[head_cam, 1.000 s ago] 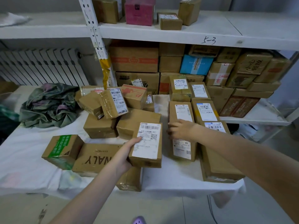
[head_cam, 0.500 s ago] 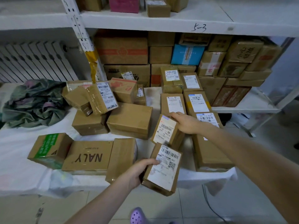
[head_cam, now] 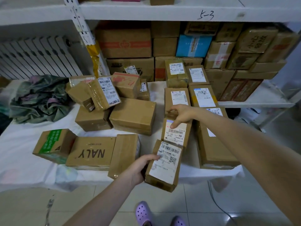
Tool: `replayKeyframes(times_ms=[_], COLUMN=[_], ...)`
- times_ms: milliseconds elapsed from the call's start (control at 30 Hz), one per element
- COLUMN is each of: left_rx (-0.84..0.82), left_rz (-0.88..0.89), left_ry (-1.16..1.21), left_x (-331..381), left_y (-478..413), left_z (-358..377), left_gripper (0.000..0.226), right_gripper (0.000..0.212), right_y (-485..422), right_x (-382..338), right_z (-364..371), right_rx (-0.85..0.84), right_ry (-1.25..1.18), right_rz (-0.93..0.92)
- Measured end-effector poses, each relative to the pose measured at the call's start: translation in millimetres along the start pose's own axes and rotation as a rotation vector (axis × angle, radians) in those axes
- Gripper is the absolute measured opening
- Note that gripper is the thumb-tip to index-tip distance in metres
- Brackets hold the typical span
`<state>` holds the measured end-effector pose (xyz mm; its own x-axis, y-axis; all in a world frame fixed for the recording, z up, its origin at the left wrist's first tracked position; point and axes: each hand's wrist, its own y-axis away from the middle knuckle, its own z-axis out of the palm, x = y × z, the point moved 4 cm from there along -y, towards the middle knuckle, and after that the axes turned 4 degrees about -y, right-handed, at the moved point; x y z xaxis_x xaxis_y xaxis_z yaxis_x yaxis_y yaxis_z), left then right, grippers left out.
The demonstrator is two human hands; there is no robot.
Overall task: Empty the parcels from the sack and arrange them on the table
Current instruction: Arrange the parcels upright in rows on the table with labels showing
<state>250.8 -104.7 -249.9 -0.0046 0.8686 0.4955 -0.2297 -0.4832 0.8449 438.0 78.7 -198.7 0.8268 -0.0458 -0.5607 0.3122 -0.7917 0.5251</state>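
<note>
A person's left hand [head_cam: 138, 168] grips the QR-labelled parcel [head_cam: 164, 167] by its near-left long side, thumb lying on the label. The right hand [head_cam: 180, 114] curls over the far end of the parcel marked 113 [head_cam: 176, 132], forefinger resting on its label. Both cartons lie end to end near the front of the cloth-covered table [head_cam: 19, 144]. They look stiff, taped and light enough for one hand each. The glossy tape and labels may be slippery, so the bare cardboard edges and corners seem the surer hold. The QR-labelled parcel overhangs the table's front edge and could tip to the floor if let go there. Free room is only a narrow lane between the plain taped box [head_cam: 125, 152] and the big carton [head_cam: 216, 149]. More bare cloth lies at the left, in front of the crumpled green sack [head_cam: 39, 97].
</note>
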Motion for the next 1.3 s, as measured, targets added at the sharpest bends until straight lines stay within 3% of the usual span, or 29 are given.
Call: replayKeyframes(times_ms=[100, 200, 333, 467, 533, 600, 767, 833, 933, 967, 1167, 1233, 1300], left_rx=[-0.031, -0.042, -0.032, -0.040, -0.043, -0.026, 0.083, 0.140, 0.243, 0.267, 0.308, 0.313, 0.316], left_rz=[-0.022, -0.017, -0.007, 0.154, 0.209, 0.243, 0.249, 0.238, 0.256, 0.271, 0.315, 0.348, 0.400], left_ry=[-0.024, -0.020, 0.054, 0.210, 0.305, 0.364, 0.218, 0.138, 0.064, 0.049, 0.110, 0.090, 0.080], left_x=[-1.8, 1.1, 15.9, 43.0, 55.1, 63.9, 65.6, 60.0, 49.5, 47.4, 52.6, 55.3, 63.1], left_y=[1.0, 3.7, 12.5, 21.9, 23.5, 21.7, 10.3, 3.8, -9.6, -13.0, -14.2, -11.2, -4.9], left_z=[4.9, 5.7, -2.0, -14.7, -16.5, -15.7, -1.4, 2.3, 1.8, 2.4, 10.6, 8.3, 2.6], left_gripper=[0.031, 0.030, 0.025, 0.029, 0.034, 0.035, 0.023, 0.022, 0.039, 0.045, 0.041, 0.042, 0.043], right_gripper=[0.075, 0.063, 0.066, 0.057, 0.039, 0.020, 0.018, 0.027, 0.069, 0.075, 0.075, 0.086, 0.119], right_y=[-4.5, -5.8, -7.8, -9.8, -8.8, -4.0, 1.5, 1.5, 2.6, 3.8, 7.2, 8.5, 12.5], right_x=[-0.5, 0.5, -1.0, -2.3, 5.8, 11.5, 10.7, 7.8, 18.1, 22.8, 24.0, 20.6, 22.1], right_z=[-1.0, -0.4, 13.9, 20.5, 20.7, 20.1, 26.1, 36.0, 53.1, 54.2, 35.9, 37.5, 46.2], right_rx=[-0.124, 0.016, 0.100, 0.121, 0.079, 0.075, 0.229, 0.187, 0.109, 0.122, 0.229, 0.136, -0.063], right_ry=[0.092, 0.313, 0.495, 0.408, 0.328, 0.425, 0.545, 0.507, 0.559, 0.550, 0.527, 0.546, 0.656], right_rz=[-0.010, -0.117, -0.131, -0.133, -0.092, -0.045, -0.080, -0.133, -0.065, -0.028, -0.011, -0.056, -0.026])
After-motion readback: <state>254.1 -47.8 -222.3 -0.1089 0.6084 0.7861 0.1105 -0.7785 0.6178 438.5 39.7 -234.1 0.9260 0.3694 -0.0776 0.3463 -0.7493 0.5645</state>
